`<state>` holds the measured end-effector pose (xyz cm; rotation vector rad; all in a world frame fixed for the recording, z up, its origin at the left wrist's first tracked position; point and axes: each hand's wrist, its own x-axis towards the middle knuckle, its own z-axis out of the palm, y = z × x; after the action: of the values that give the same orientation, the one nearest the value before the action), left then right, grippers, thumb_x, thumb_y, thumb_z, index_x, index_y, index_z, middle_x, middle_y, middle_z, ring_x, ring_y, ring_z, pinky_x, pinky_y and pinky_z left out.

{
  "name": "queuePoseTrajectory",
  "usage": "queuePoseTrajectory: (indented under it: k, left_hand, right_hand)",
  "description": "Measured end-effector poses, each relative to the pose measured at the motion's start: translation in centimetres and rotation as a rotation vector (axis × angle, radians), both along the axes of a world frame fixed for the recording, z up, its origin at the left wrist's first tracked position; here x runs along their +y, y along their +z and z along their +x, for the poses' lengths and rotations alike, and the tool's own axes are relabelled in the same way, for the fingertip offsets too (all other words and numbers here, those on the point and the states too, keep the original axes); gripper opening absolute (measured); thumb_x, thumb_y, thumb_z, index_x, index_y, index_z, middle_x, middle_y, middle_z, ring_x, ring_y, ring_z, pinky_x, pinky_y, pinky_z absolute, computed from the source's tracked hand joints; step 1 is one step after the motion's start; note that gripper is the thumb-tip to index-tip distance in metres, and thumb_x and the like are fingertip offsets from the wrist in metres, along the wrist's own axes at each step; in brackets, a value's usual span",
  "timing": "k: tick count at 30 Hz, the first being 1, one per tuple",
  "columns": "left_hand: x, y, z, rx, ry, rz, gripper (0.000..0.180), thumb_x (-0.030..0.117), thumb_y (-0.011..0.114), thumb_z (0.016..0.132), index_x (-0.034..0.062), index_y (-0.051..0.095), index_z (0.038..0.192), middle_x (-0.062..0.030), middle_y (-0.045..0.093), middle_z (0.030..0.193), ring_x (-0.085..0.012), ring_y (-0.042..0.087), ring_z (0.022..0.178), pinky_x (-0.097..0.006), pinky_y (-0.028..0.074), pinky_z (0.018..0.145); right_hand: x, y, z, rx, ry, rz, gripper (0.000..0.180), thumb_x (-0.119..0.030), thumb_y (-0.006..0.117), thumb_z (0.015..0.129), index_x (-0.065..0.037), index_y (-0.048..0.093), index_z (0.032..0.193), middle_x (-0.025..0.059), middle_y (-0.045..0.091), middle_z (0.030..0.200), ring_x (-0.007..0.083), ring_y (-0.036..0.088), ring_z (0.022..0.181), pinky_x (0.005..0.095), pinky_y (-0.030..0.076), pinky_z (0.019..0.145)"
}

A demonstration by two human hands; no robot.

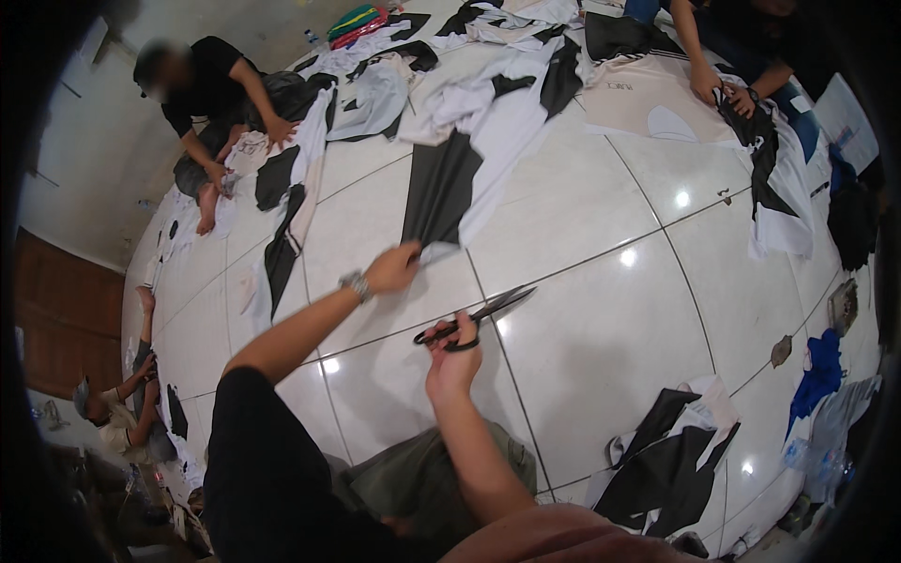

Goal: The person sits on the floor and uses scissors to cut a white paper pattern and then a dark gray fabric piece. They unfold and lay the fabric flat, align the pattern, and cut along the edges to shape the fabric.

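A pair of black scissors (474,322) was held in the right hand (452,361), fingers through the handles, blades pointing away from the grip and slightly parted. Beyond that grip, the corner of a black and white fabric piece (450,183) was pinched by the left hand (392,269), a wristwatch (355,284) being worn just behind it. White floor tiles (582,319) lay under both. Further black and white offcuts (666,464) were seen to the right of the scissors grip.

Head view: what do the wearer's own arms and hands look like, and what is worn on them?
Left arm: black short sleeve and a silver metal wristwatch just behind the left hand. Right hand and forearm are bare; no gloves or rings show.
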<state>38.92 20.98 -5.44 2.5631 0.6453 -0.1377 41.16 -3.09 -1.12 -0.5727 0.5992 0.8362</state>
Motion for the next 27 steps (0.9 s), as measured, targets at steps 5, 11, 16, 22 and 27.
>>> queuePoseTrajectory:
  k: [5,11,16,22,27]
  left_hand:
    - [-10.3,2.3,-18.4,0.273,0.003,-0.08,0.025,0.017,0.059,0.089,0.0037,0.062,0.11,-0.0226,0.069,0.102,-0.0436,0.066,0.094,-0.051,0.051,0.081]
    - [-18.3,6.3,-34.9,0.927,0.074,-0.099,0.037,0.033,0.061,0.086,0.0049,0.072,0.108,-0.0227,0.071,0.106,-0.041,0.067,0.104,-0.05,0.053,0.09]
    - [-19.8,7.3,-38.3,0.459,0.456,0.164,0.052,0.044,0.066,0.09,0.0047,0.059,0.125,-0.02,0.068,0.113,-0.0385,0.066,0.105,-0.047,0.053,0.09]
    - [-23.2,3.2,-33.9,0.261,0.494,0.052,0.063,0.041,0.083,0.076,0.0053,0.059,0.122,-0.0186,0.058,0.12,-0.0406,0.062,0.11,-0.047,0.052,0.092]
    - [-26.1,1.8,-36.1,0.125,0.47,-0.029,0.026,0.023,0.071,0.088,0.0054,0.067,0.106,-0.0177,0.067,0.102,-0.0384,0.065,0.103,-0.046,0.052,0.086]
  right_hand:
    - [0.9,-0.7,0.6,-0.031,-0.051,-0.052,0.027,-0.029,0.062,0.097,-0.004,0.053,0.102,0.0085,0.06,0.083,0.0208,0.062,0.069,0.0349,0.053,0.064]
    - [2.3,-2.5,0.7,-0.104,-0.108,-0.144,0.024,-0.025,0.062,0.094,-0.004,0.053,0.103,0.009,0.062,0.081,0.0209,0.063,0.067,0.0349,0.054,0.062]
    - [2.6,-4.4,1.7,-0.176,-0.014,-0.136,0.026,-0.029,0.068,0.09,-0.005,0.059,0.084,0.0073,0.064,0.069,0.0205,0.065,0.059,0.0323,0.052,0.051]
    - [0.3,-3.5,5.2,-0.276,-0.049,-0.33,0.023,-0.028,0.069,0.089,-0.007,0.063,0.094,0.0048,0.061,0.076,0.0193,0.063,0.061,0.0327,0.042,0.05]
    - [-8.7,-2.7,7.3,-0.527,0.143,-0.558,0.036,-0.042,0.08,0.082,-0.01,0.063,0.084,0.0009,0.06,0.075,0.015,0.057,0.056,0.035,0.045,0.054]
